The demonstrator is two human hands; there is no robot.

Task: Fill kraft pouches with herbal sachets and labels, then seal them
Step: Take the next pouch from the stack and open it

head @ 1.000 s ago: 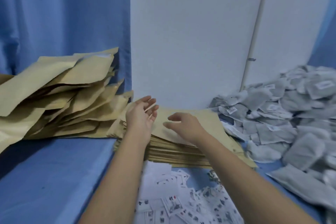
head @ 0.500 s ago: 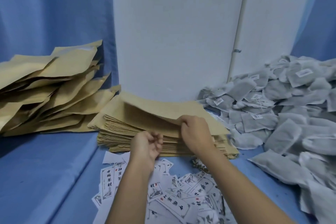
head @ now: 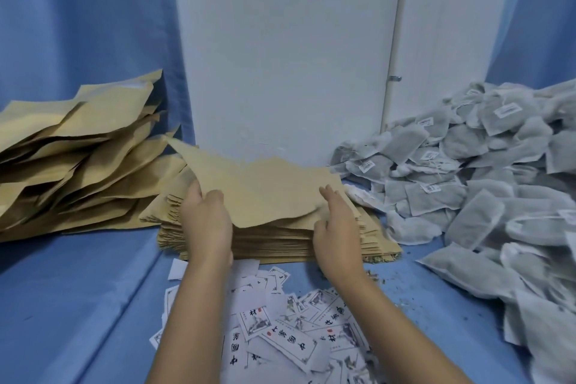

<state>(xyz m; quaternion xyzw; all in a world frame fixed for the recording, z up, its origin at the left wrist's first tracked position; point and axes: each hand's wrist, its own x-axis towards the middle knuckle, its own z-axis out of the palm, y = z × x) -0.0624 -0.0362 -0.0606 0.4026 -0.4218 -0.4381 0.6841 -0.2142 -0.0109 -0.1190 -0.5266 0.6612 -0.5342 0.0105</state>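
Head view: the left hand [head: 205,221] grips the left edge of the top kraft pouch [head: 265,187] and the right hand [head: 336,227] pinches its right edge, the pouch raised off the pouch stack [head: 280,243]. Printed labels [head: 280,337] lie nearer on the blue desk [head: 78,290], herbal sachets [head: 467,181] heaped at right.

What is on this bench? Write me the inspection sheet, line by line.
Surface: blue cloth covers it.
Job's things: top pouch raised above flat pouch stack; sachet heap right; labels scattered in front; loose pouch pile left.
Clutter: herb crumbs beside right forearm.
Hands: left hand grips top pouch's left edge; right hand pinches its right edge.
Cables: nothing seen.
Surroundings: white panel behind, blue curtains.
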